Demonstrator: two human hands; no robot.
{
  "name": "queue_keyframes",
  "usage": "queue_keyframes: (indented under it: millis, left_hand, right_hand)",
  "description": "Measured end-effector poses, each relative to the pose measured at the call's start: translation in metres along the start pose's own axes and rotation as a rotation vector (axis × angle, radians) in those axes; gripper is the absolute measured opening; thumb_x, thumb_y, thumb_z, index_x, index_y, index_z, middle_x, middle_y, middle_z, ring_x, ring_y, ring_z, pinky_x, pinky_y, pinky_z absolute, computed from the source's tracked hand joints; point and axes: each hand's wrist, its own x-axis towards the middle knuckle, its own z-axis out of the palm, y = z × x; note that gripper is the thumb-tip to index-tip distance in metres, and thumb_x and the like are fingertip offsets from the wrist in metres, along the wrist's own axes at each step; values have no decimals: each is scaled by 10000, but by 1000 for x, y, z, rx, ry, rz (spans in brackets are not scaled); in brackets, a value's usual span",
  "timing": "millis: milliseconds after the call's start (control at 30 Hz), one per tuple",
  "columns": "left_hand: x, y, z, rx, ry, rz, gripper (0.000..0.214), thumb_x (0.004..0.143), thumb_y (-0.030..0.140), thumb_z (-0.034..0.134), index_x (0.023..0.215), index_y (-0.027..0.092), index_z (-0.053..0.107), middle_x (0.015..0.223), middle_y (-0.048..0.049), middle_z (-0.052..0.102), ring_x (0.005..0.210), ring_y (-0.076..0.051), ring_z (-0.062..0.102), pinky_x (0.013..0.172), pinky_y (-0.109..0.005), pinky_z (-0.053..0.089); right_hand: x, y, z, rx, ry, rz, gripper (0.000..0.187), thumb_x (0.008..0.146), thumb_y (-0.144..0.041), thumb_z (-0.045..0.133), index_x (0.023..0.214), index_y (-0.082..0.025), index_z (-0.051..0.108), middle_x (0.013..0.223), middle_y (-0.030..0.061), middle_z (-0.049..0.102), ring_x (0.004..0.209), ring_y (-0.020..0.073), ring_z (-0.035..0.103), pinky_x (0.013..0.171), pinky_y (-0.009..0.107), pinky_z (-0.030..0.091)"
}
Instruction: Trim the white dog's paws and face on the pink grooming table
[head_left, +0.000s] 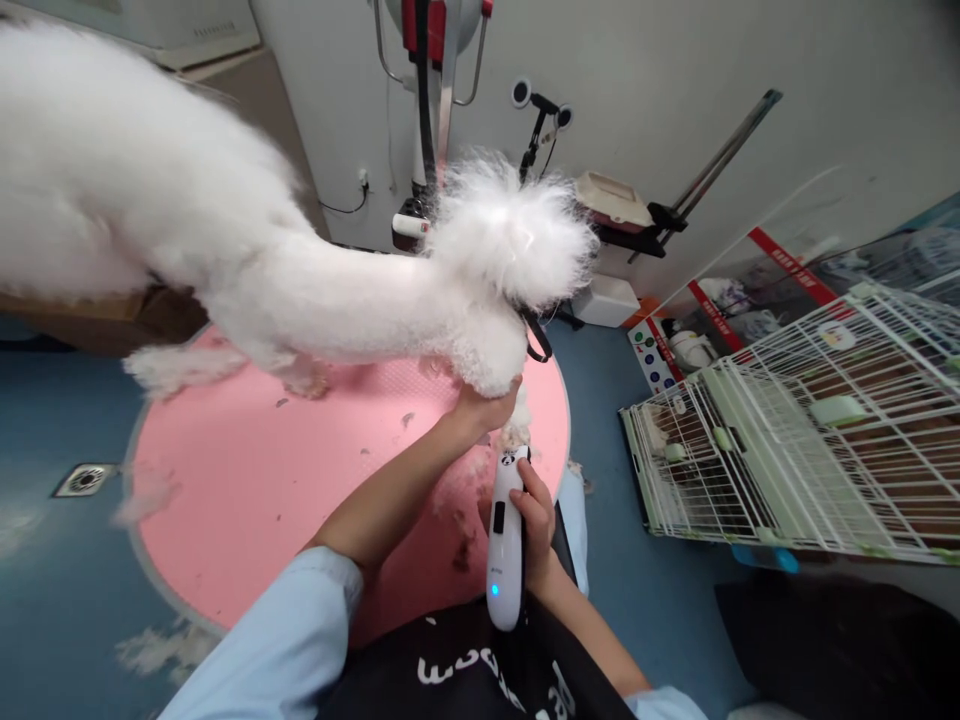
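Note:
A white, fluffy dog (360, 295) stands on a round pink grooming table (247, 480), with its body at the left and its bushy head (517, 235) near the middle. My left hand (486, 408) grips the underside of the head; the fur hides most of its fingers. In my right hand (536, 515) is a white pet clipper (506, 560) with a blue light, fingers wrapped round it. The clipper's upper end points at a stained tuft of fur (516, 430) just beyond my left hand. A black loop (538, 338) hangs beside the head.
Loose fur clippings (463, 545) lie on the table and on the blue floor. White wire cages (787, 430) stand at the right. Behind the dog are a grooming dryer stand (431, 90) and a bracket with small round lamps (536, 120). A floor drain (86, 480) is at left.

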Motion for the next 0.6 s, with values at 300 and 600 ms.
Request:
queue_keyframes:
  millis: [300, 600]
  left_hand:
    - [0, -2, 1, -4, 21, 38, 291, 855, 386, 568, 1050, 178, 630, 1023, -105, 716, 1188, -226, 578, 1106, -342, 356]
    - [-2, 5, -1, -3, -17, -24, 358, 823, 514, 574, 959, 191, 644, 907, -97, 729, 1039, -243, 655, 1009, -340, 458]
  right_hand:
    - [-9, 1, -7, 58, 16, 35, 553, 765, -180, 712, 1241, -252, 441, 1363, 113, 518, 1195, 264, 579, 877, 465, 577]
    - [21, -7, 8, -14, -10, -19, 606, 755, -171, 743, 1278, -228, 444, 1417, 166, 474, 1235, 282, 556, 898, 439, 578]
